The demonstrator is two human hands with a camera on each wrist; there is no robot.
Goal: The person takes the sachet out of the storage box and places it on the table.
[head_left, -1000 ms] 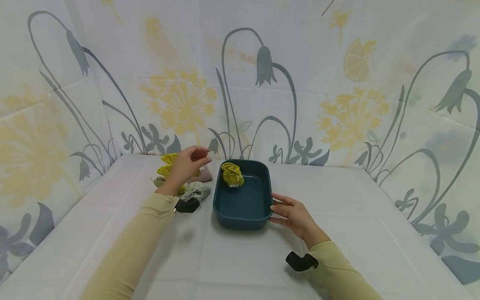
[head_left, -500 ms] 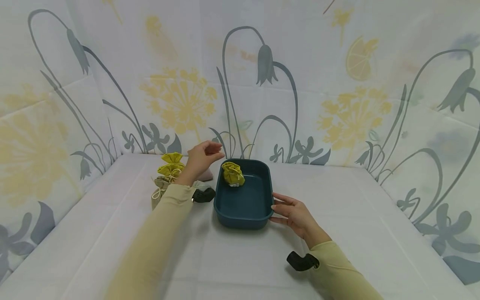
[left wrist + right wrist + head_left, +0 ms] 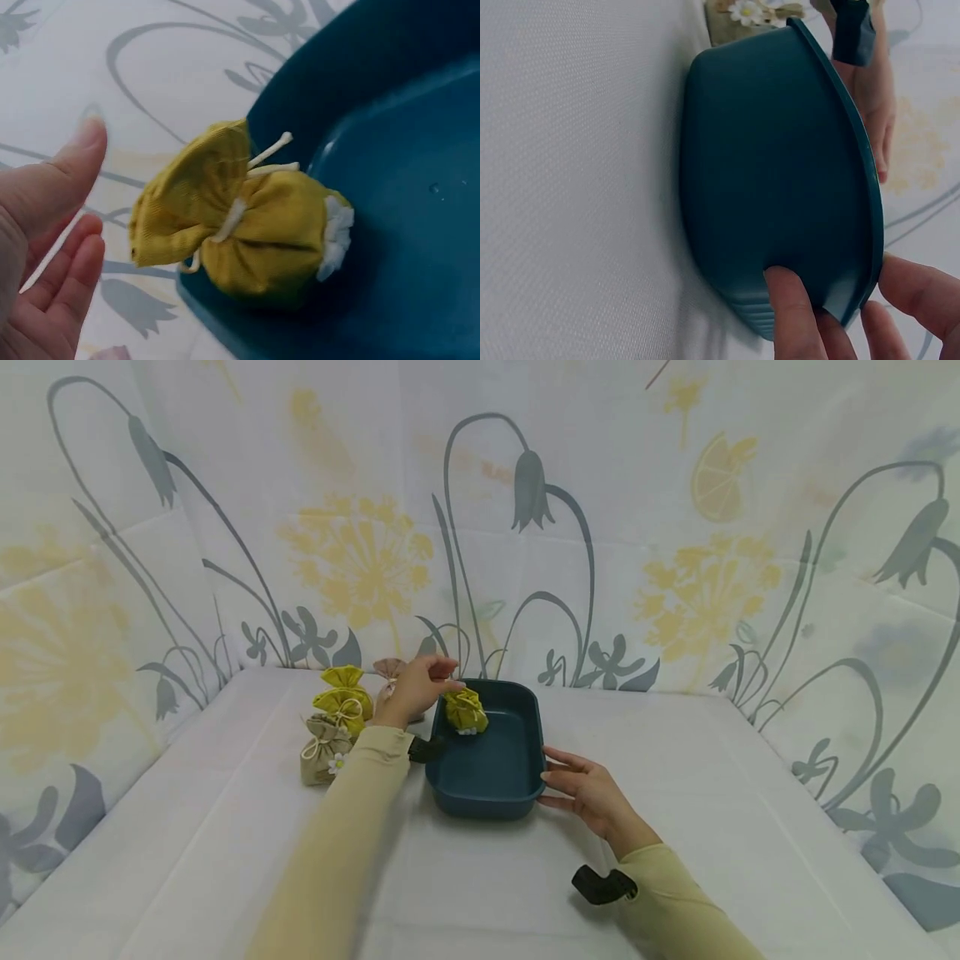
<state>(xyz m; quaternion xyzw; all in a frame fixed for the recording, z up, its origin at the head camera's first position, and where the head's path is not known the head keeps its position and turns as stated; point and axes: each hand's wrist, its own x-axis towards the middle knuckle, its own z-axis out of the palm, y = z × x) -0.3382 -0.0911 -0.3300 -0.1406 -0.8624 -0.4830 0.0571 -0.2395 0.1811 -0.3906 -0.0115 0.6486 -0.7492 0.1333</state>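
Observation:
In the head view a teal rectangular baking dish (image 3: 487,772) stands on the white cloth. A yellow drawstring pouch (image 3: 467,710) sits in its far left corner. My left hand (image 3: 416,689) hovers beside that pouch, over the dish's left rim. The left wrist view shows a gap between its relaxed fingers (image 3: 71,277) and the pouch's gathered top. My right hand (image 3: 588,789) touches the dish's right side with extended fingers. In the right wrist view, fingertips (image 3: 787,300) rest against the outer wall and near the rim.
Left of the dish stand more pouches: yellow ones (image 3: 343,700), a beige one (image 3: 322,752) with a white flower, and a pink one (image 3: 390,668) partly behind my left hand. A flower-printed cloth (image 3: 630,568) hangs behind the table.
My left hand has moved right, from above the pouches to the dish's left rim, uncovering the beige and yellow pouches. The grey pouch has gone out of sight behind the left arm. Right hand stays.

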